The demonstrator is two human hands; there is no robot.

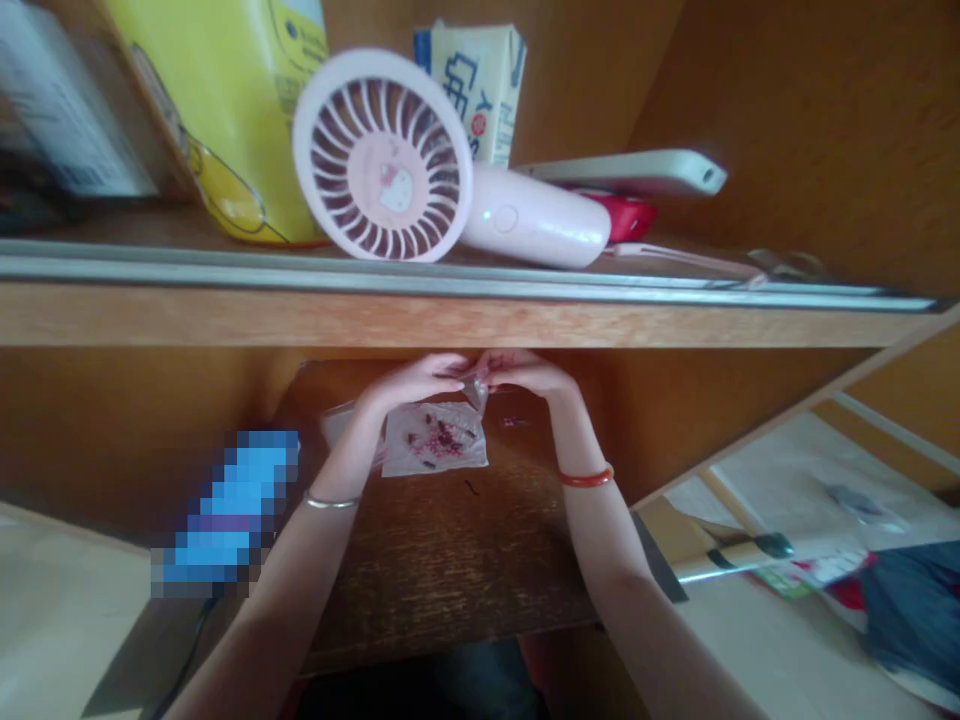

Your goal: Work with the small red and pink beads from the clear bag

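My left hand [429,380] and my right hand [531,374] meet at the back of the brown desk, just under the shelf edge. Between their fingertips is a small clear plastic bag [475,392], pinched from both sides; its contents are too small to make out. Right below lies a flat translucent bag [399,452] with pink-red and dark little pieces on or in it. Partly behind my left wrist is another clear plastic piece [342,428]. A few pink bits [513,422] and a thin dark strip [471,487] lie loose on the desk.
A shelf edge [450,318] runs low above my hands. On it rest a pink handheld fan [536,218], a yellow package [225,120], a drink carton [484,90] and a white phone-like slab [637,170]. A pixelated blue object [240,505] stands at left.
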